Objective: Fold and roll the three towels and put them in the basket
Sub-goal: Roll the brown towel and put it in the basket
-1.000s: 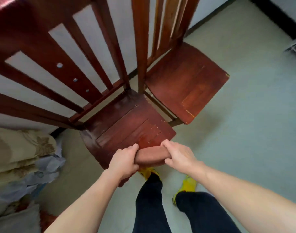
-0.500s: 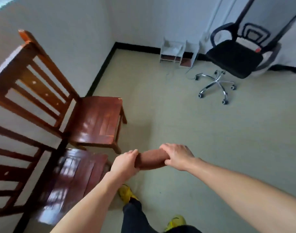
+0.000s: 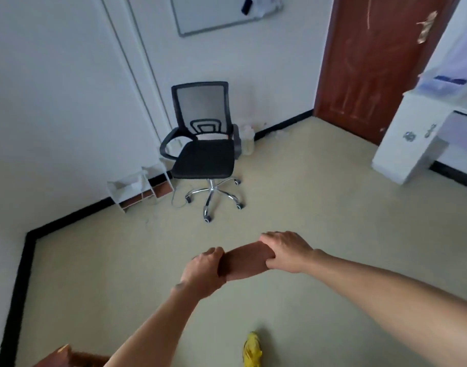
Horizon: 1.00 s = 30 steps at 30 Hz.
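Above the pale beige floor [image 3: 333, 207], out in front of the person at mid-height, the rolled towel [image 3: 243, 260] is held clear of every surface, between both hands. It is a short, thick cylinder of reddish-brown cloth with a soft, matte nap, tilted so that its right end sits higher. At its lower end the left hand [image 3: 201, 271] grips it, fingers curled tightly around the roll. The right hand [image 3: 285, 251] clasps the upper end from above, fingers over the top and thumb beneath. Beyond them, a black mesh-backed office chair [image 3: 203, 154] on a chrome star base stands against the white wall, beside a small white rack [image 3: 139, 186]. To the right is a red-brown panelled door [image 3: 372, 62]. Near it a white cabinet [image 3: 402, 144] carries small stickers, too blurred to read. One yellow shoe [image 3: 252, 349] shows below.
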Each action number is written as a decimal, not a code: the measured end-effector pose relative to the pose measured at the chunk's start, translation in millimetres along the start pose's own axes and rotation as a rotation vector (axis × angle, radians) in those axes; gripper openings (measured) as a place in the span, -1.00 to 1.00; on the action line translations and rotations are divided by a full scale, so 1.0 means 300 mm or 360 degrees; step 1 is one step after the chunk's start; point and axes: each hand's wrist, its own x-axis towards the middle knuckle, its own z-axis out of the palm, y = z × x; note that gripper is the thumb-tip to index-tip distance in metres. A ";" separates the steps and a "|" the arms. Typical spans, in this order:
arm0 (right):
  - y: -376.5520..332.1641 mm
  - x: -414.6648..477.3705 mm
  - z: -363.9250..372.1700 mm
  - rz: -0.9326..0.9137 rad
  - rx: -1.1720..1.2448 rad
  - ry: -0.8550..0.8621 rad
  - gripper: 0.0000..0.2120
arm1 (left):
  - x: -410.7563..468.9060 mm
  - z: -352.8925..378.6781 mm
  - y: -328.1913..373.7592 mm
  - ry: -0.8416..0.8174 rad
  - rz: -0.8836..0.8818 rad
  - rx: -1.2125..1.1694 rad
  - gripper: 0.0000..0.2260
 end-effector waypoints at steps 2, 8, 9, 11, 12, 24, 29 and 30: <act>0.124 0.068 -0.077 0.0109 0.0007 0.0071 -0.62 | 0.197 -0.057 0.042 0.0013 0.0124 0.0021 -0.69; 0.439 0.229 -0.301 0.0476 0.0069 0.0272 -0.58 | 0.716 -0.261 0.218 -0.0014 0.0476 0.0167 -0.69; 0.491 0.249 -0.334 0.0540 0.0067 0.0309 -0.58 | 0.800 -0.291 0.251 -0.0028 0.0541 0.0174 -0.70; 0.586 0.267 -0.387 0.0648 0.0075 0.0366 -0.58 | 0.949 -0.336 0.324 -0.0051 0.0647 0.0187 -0.72; 0.636 0.266 -0.411 0.0699 0.0087 0.0385 -0.58 | 1.016 -0.354 0.371 -0.0063 0.0711 0.0209 -0.73; 1.506 0.204 -0.664 0.1238 0.0119 0.0548 -0.63 | 1.813 -0.359 1.185 -0.0102 0.1363 0.0287 -0.75; 1.893 0.278 -0.805 0.1274 0.0150 0.0531 -0.61 | 2.130 -0.390 1.453 -0.0107 0.1361 0.0272 -0.71; 1.989 0.294 -0.843 0.1285 0.0160 0.0554 -0.62 | 2.208 -0.402 1.522 -0.0102 0.1363 0.0227 -0.71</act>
